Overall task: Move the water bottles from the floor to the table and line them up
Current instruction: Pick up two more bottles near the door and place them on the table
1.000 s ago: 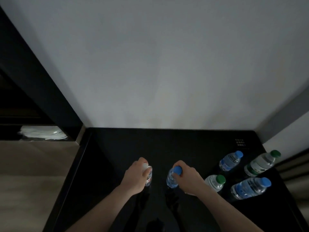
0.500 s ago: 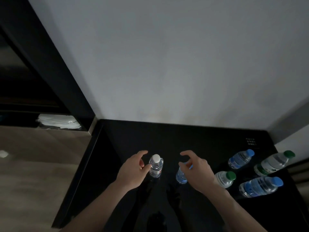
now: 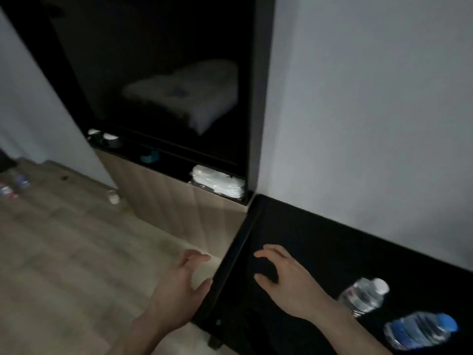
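Observation:
Two water bottles stand on the black table (image 3: 320, 242) at the lower right: a white-capped bottle (image 3: 363, 295) and a blue-capped bottle (image 3: 419, 329). My right hand (image 3: 286, 280) hovers over the table's left part, fingers spread, holding nothing. My left hand (image 3: 179, 290) hangs open past the table's left edge, above the wooden floor. More bottles (image 3: 15, 185) lie blurred on the floor at the far left, and a small white-capped bottle (image 3: 113, 196) stands by the cabinet base.
A tall dark wardrobe (image 3: 256, 98) stands left of the table, with a folded pillow (image 3: 184, 93) inside and stacked white items (image 3: 220, 183) on its low shelf. A grey wall runs behind the table. Wooden floor (image 3: 64, 252) fills the left.
Both hands have let go of the two bottles and drawn back to the left. The view has swung left toward the floor and wardrobe; the other table bottles are out of sight.

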Available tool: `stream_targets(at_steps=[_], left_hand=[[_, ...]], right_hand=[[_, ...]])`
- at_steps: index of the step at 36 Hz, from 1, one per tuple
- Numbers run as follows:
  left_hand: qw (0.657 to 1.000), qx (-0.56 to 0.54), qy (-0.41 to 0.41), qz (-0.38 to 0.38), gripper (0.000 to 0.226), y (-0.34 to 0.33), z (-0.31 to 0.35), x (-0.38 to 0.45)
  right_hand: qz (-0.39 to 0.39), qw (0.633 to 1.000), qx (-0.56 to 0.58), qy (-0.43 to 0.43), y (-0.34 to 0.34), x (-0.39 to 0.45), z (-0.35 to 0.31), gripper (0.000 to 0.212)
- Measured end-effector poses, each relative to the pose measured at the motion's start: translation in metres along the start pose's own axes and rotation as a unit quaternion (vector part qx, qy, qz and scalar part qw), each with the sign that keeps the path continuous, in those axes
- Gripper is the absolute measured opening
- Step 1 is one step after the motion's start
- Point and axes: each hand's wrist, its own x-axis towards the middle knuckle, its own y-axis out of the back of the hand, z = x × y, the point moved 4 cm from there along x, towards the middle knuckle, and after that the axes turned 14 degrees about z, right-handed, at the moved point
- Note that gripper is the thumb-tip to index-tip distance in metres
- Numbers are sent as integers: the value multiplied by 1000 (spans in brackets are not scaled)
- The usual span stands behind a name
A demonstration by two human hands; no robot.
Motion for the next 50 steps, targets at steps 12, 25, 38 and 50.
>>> stream_targets(at_steps=[12, 25, 38, 50], left_hand=[[978, 42, 161, 126, 48, 181, -188, -43], [931, 88, 269, 231, 54, 291, -321, -64], [914, 120, 299, 246, 59, 385, -456, 48], [888, 143, 358, 252, 67, 459, -589, 85]], right_hand=[[-113, 982, -5, 150, -152, 90, -217, 47], [-198, 940, -30, 275, -277, 191, -365, 54], [-219, 924, -12, 314, -383, 352, -483, 59], [-244, 888, -52, 386, -486, 457, -632, 67]])
